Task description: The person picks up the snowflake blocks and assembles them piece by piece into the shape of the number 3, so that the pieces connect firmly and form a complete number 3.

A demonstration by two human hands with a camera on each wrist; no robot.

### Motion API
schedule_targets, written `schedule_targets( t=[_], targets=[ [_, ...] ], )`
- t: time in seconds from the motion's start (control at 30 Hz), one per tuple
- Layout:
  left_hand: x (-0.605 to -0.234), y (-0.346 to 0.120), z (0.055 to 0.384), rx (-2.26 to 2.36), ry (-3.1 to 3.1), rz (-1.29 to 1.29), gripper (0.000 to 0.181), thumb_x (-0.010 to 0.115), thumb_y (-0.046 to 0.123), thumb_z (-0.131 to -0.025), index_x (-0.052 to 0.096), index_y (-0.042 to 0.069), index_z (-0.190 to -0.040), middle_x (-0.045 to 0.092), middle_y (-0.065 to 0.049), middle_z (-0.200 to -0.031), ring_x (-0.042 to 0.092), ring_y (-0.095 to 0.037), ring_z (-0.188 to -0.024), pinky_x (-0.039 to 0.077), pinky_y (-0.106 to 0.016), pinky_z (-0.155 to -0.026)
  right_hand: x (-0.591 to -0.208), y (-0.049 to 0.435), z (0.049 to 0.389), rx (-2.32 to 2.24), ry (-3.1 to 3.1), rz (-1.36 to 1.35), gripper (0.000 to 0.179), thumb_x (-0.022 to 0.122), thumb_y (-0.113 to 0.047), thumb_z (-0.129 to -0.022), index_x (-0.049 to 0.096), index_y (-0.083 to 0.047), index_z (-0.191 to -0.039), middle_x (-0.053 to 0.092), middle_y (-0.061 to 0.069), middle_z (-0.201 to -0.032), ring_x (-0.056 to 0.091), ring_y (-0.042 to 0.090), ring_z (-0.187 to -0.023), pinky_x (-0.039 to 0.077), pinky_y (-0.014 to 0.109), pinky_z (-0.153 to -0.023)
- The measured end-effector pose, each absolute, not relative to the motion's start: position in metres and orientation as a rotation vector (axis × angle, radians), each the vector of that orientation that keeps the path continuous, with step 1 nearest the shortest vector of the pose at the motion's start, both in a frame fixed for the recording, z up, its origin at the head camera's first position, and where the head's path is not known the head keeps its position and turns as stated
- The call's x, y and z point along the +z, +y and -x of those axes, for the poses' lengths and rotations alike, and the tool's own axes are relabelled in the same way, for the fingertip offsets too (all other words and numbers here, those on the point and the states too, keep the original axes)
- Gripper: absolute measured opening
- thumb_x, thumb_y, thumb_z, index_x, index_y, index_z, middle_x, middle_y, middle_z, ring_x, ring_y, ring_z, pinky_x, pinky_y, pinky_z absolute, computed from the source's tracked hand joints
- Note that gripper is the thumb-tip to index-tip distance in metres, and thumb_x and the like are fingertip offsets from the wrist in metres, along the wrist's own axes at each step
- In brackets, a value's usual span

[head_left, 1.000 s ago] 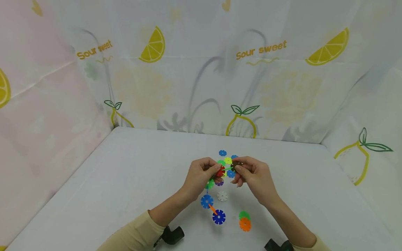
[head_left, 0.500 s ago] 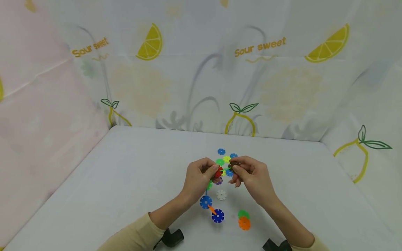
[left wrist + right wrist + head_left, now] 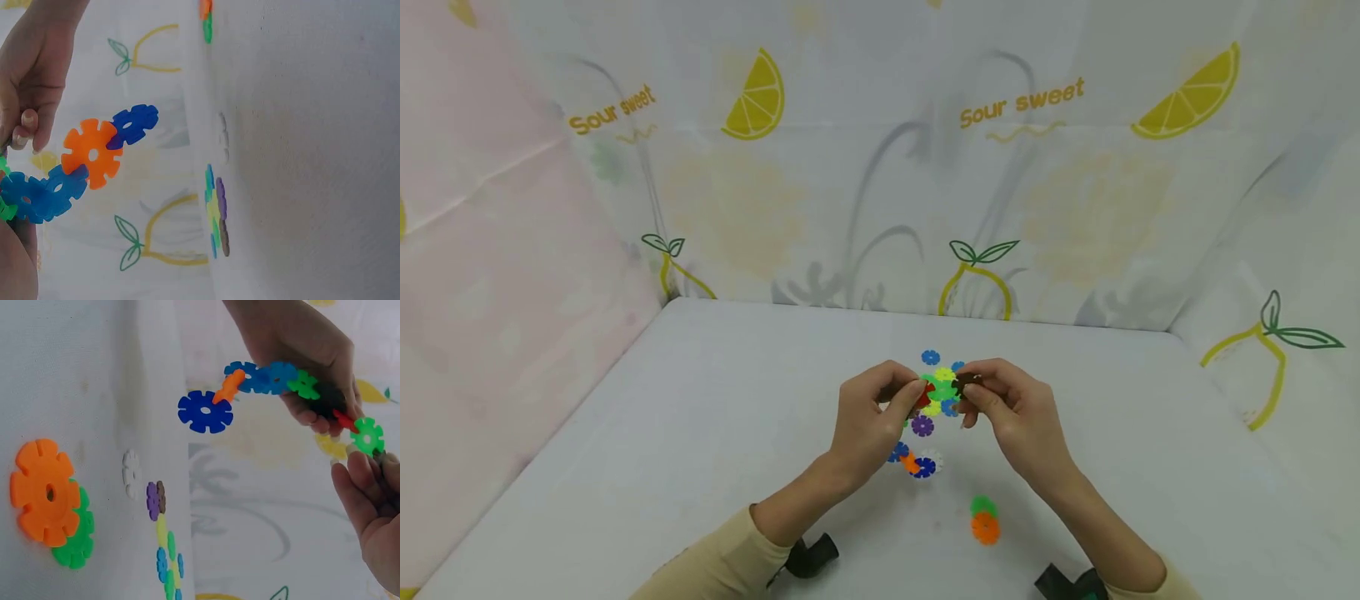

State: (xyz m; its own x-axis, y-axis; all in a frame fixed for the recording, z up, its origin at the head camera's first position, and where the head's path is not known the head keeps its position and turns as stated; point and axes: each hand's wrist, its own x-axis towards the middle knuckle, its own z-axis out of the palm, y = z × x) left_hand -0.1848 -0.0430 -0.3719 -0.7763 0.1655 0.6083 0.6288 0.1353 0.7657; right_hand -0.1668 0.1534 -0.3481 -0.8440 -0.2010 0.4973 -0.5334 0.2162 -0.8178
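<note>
My left hand [image 3: 872,408] pinches a red notched disc [image 3: 926,394] between thumb and fingers. A green disc [image 3: 367,435] joins that red one to a dark brown disc [image 3: 967,384], which my right hand [image 3: 1017,410] pinches. From the left hand runs the rest of the linked chain of plastic snowflake discs. It includes a dark disc [image 3: 328,400] partly covered by fingers, a small green one [image 3: 304,384], two blue ones, an orange disc [image 3: 92,154] and a dark blue disc [image 3: 205,412] at the loose end. The chain hangs above the table.
On the white table [image 3: 737,400], an orange disc [image 3: 986,528] overlaps a green one nearer me. A white disc [image 3: 131,474] and a purple disc [image 3: 922,426] lie beneath the hands. Several blue, yellow and green discs lie behind. Printed cloth walls enclose the table.
The loose end of the chain has swung up and away from me in the head view. The green disc between the hands has turned from edge-on to flatter. Both hands keep their pinch.
</note>
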Motion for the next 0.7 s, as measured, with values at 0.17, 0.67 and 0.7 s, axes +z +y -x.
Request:
schedule_targets(
  t=[0.17, 0.67, 0.7],
  targets=[
    [-0.3698, -0.0449, 0.187, -1.552, -1.966, 0.864, 0.006, 0.064, 0.008, -0.095, 0.066, 0.007, -0.09, 0.067, -0.008, -0.077, 0.064, -0.012, -0.064, 0.059, -0.026, -0.064, -0.3454, 0.1565, 0.1661, 1.695, -2.15, -0.71, 0.011, 0.057, 0.001, -0.097, 0.064, 0.0, -0.105, 0.072, 0.007, -0.089, 0.068, 0.017, -0.067, 0.06, 0.029, -0.068],
    [-0.3735, -0.0494, 0.1931, -1.386, -1.866, 0.986, 0.006, 0.064, 0.007, -0.095, 0.065, 0.003, -0.091, 0.066, -0.007, -0.081, 0.066, -0.01, -0.065, 0.057, -0.019, -0.064, -0.3408, 0.1632, 0.1697, 1.543, -2.295, -0.67, 0.011, 0.063, -0.001, -0.094, 0.072, -0.007, -0.095, 0.073, 0.006, -0.085, 0.067, 0.013, -0.068, 0.057, 0.027, -0.063],
    [-0.3734, -0.0495, 0.1935, -1.379, -1.863, 0.993, 0.005, 0.065, 0.007, -0.095, 0.064, 0.003, -0.092, 0.066, -0.007, -0.081, 0.066, -0.011, -0.065, 0.057, -0.019, -0.064, -0.3408, 0.1632, 0.1694, 1.532, -2.302, -0.674, 0.011, 0.063, -0.001, -0.094, 0.072, -0.007, -0.095, 0.073, 0.006, -0.085, 0.067, 0.012, -0.068, 0.057, 0.027, -0.062]
  ],
)
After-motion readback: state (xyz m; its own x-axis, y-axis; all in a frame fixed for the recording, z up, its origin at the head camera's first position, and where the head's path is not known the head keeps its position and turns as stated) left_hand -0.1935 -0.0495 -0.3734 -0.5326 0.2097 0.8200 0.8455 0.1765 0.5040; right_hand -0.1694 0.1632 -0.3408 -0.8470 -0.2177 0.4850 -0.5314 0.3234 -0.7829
